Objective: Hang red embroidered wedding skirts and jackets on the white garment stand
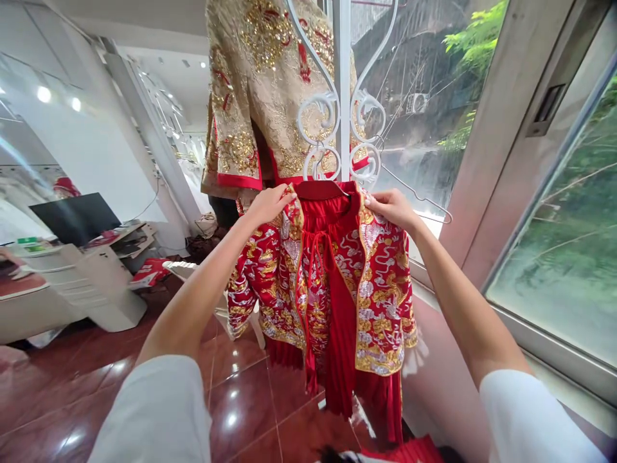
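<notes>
A red embroidered jacket (380, 289) with gold and silver patterns hangs open over a red pleated skirt (340, 347) on a hanger at a white ornate metal rack (341, 90). My left hand (267, 204) pinches the jacket's left collar edge. On the other side, my right hand (393, 207) grips the right collar edge near the shoulder. Both hands hold the jacket fronts apart at the neckline. A gold beaded jacket (255, 90) with red trim hangs higher on the same rack, behind.
A large window (554, 257) with a sill runs along the right. At the left stand a white desk (72, 283) with a dark monitor (74, 217) and clutter around it. The floor is glossy dark red tile (241, 399). A wire hanger (424, 199) pokes out at the right of the rack.
</notes>
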`<state>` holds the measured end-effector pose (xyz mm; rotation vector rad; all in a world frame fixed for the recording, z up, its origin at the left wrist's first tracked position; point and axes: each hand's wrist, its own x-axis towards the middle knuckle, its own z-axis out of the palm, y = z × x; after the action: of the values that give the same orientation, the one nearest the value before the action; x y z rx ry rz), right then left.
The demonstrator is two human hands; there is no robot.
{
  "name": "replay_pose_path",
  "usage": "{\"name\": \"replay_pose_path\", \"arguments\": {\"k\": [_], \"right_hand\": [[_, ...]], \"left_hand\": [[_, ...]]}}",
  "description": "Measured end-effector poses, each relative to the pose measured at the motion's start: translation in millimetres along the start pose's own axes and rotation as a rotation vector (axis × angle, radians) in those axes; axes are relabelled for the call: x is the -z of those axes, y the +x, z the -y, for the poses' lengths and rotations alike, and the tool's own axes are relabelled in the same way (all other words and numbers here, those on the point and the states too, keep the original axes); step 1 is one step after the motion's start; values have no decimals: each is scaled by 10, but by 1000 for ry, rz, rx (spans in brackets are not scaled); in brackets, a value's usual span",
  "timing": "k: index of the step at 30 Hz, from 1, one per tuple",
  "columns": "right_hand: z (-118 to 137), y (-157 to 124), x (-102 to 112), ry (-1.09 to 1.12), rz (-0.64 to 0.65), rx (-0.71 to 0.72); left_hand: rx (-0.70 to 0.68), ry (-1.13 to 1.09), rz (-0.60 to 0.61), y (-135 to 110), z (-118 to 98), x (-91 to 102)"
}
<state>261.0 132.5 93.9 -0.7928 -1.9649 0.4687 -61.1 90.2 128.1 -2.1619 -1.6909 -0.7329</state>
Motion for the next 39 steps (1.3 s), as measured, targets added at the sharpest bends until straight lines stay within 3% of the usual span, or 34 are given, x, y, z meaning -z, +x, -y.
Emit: {"name": "replay_pose_path", "arguments": {"k": [6,9,11,15,19,22,26,29,32,35,39], "right_hand": [[167,66,-452,-470,-326,92],[125,-227,-723,-601,-419,147],[49,-496,-847,-683,-419,146],[-137,-939,-899,-752,-389,61],[-192,-1099,-745,-679,-338,-20],[-33,-1064,-691,-570,-212,32],[381,-892,-791,-484,-167,189],[569,-757,-937,-465,-138,239],[480,-736,-1113,-612,-10,202],[291,-843,-1226,-806,96,94],[275,-918,-1068,-757,126,100]], "left_hand": [[174,-20,-323,-38,-471,-290],[180,-18,-502,-287,-664,-521],[189,8,-547,-546,-759,-713],[260,51,-449,-1154,-764,-1044],[319,126,-270,-1520,-655,-1009],[320,178,-120,-1553,-766,-780],[211,234,-82,-1452,-1159,-630],[104,259,34,-1402,-1353,-817],[136,296,146,-1419,-1296,-1098],[163,296,71,-1480,-1073,-1191],[132,196,-208,-1413,-692,-885]]}}
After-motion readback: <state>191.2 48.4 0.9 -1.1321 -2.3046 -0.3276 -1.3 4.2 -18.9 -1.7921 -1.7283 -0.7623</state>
